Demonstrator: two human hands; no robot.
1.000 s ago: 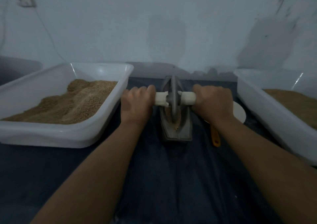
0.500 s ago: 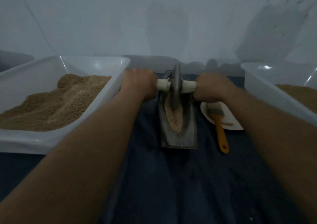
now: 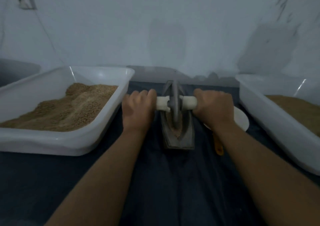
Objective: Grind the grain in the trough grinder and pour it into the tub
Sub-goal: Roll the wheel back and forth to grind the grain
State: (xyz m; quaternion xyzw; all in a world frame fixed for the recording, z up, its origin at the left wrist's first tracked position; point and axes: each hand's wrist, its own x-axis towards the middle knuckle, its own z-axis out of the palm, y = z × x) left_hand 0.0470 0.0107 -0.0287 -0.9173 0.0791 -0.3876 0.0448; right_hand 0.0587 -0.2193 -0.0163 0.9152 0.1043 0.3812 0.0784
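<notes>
A grey boat-shaped trough grinder [image 3: 186,135] stands on the dark cloth in the middle. Its grey wheel [image 3: 175,104] sits upright in the trough on a white axle handle [image 3: 189,102]. My left hand [image 3: 136,109] grips the left end of the handle and my right hand [image 3: 214,108] grips the right end. A little tan grain [image 3: 176,133] shows in the trough in front of the wheel. A white tub [image 3: 110,135] on the left holds a heap of brown ground grain. Another white tub [image 3: 270,121] with grain stands on the right.
A white plate [image 3: 241,120] lies behind my right wrist, and the orange handle of a brush [image 3: 218,147] sticks out beside it. The white wall rises just behind the grinder. Dark cloth [image 3: 173,182] covers the table toward me.
The wheel has rolled back toward me from the far end of the trough, both hands drawing the handle nearer. Less grain shows in the trough now.
</notes>
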